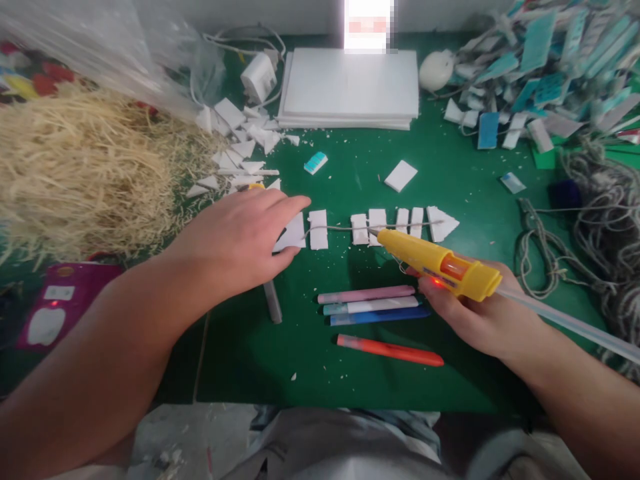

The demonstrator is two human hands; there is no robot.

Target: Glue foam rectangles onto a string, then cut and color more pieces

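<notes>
My right hand point(483, 327) grips a yellow hot glue gun point(417, 257), with a long clear glue stick point(565, 317) coming out of its back. The nozzle is at a thin grey string point(343, 229) that runs across a row of white foam pieces point(319, 233). A pointed foam piece point(441, 224) lies at the row's right end. Over the left end is my left hand point(235, 230), palm down, thumb and index finger apart by a foam piece point(295, 233). A grey knife-like handle point(273, 303) shows from under this hand; most of it is hidden.
Several markers lie nearer me, among them an orange marker point(390, 350). White boards point(350, 83) are stacked at the back. Straw-like fibre point(85, 167) and foam scraps point(230, 157) are left, blue-and-white offcuts point(540, 87) and tangled cord point(600, 253) right.
</notes>
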